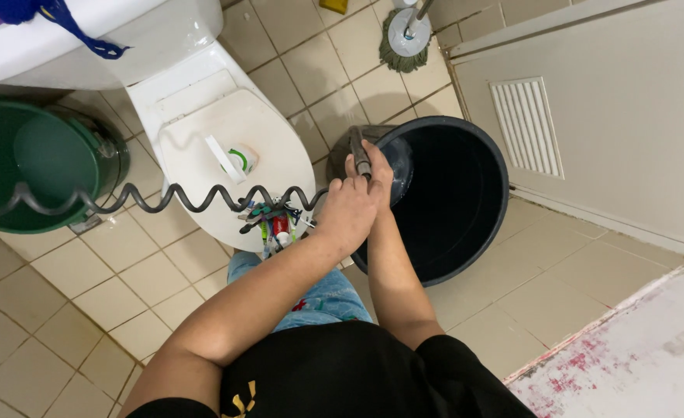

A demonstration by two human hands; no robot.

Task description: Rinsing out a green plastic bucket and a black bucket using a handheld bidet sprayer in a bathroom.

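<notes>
Both my hands meet over the near rim of a large black bucket [500, 178]. My left hand [346, 213] is wrapped around the lower part of a grey spray handle [359, 149]. My right hand [379, 166] grips the same handle just above it, fingers closed. A dark coiled hose [164, 200] runs from the handle leftward across the white toilet [202, 147], whose lid is closed. The nozzle end is hidden by my fingers, so I cannot tell whether water is coming out.
A small white bottle [233, 159] and several toothbrushes and tubes [274, 220] lie on the toilet lid. A green bucket [102, 155] stands left of the toilet. A mop head [405, 40] rests on the tiled floor at the top. A door with a vent [526, 128] is on the right.
</notes>
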